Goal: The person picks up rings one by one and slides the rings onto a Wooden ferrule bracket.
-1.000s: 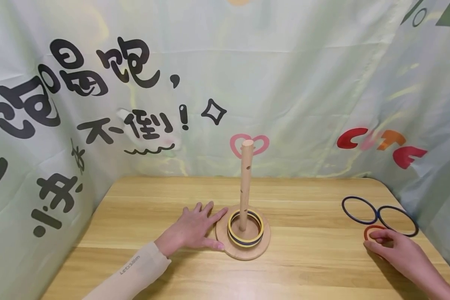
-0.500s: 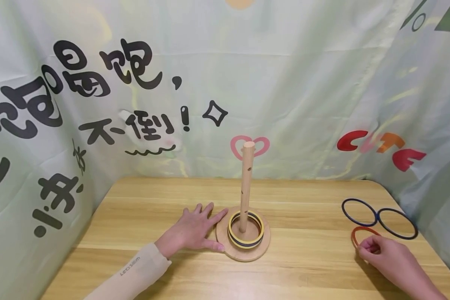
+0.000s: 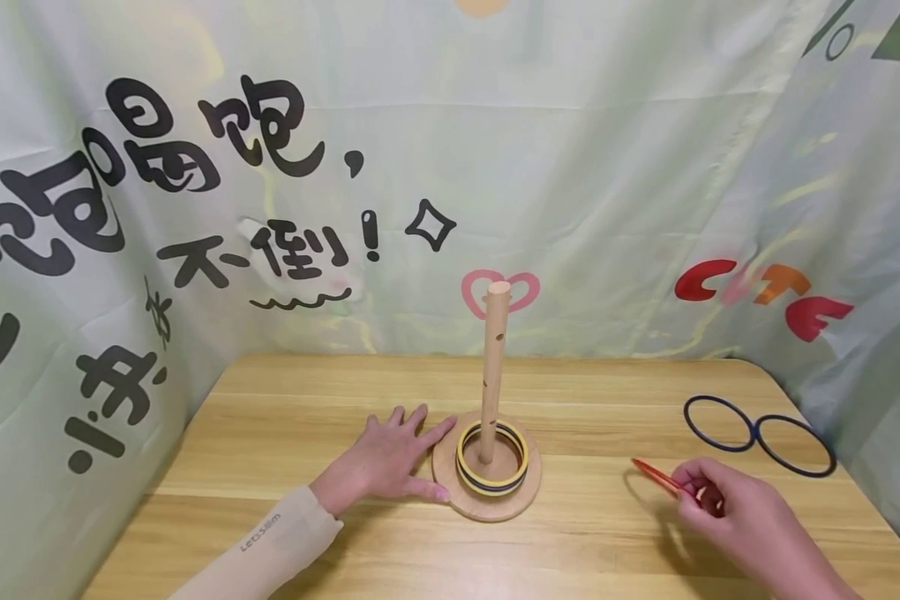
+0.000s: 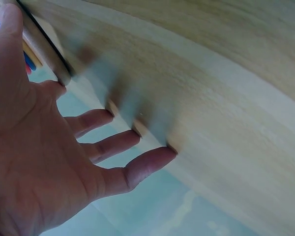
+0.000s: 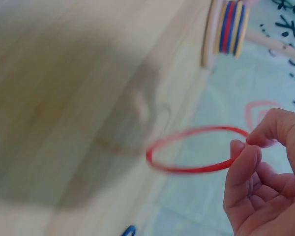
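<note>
Our right hand [image 3: 742,517] pinches the red ring [image 3: 656,475] above the tabletop [image 3: 285,425], its long axis toward ten o'clock; at nine o'clock lies the base [image 3: 522,498] of the upright peg [image 3: 493,375], nearer our left hand [image 3: 382,458], whose spread fingers [image 3: 437,431] touch its edge.

The table [image 3: 607,400] has a pale wood grain running mostly from side to side and 2 rounded far corners, and the stand [image 3: 493,375] sits upright on it by a round base [image 3: 521,500]. Just left of the stand, the left hand [image 3: 390,458] rests on the wood with its fingers spread, thumb and 1 finger reaching the base. Well to the right of the stand, 2 blue rings [image 3: 754,432] lie flat side by side, and nearer than these, also right of it, falls a soft shadow [image 3: 690,550].
</note>
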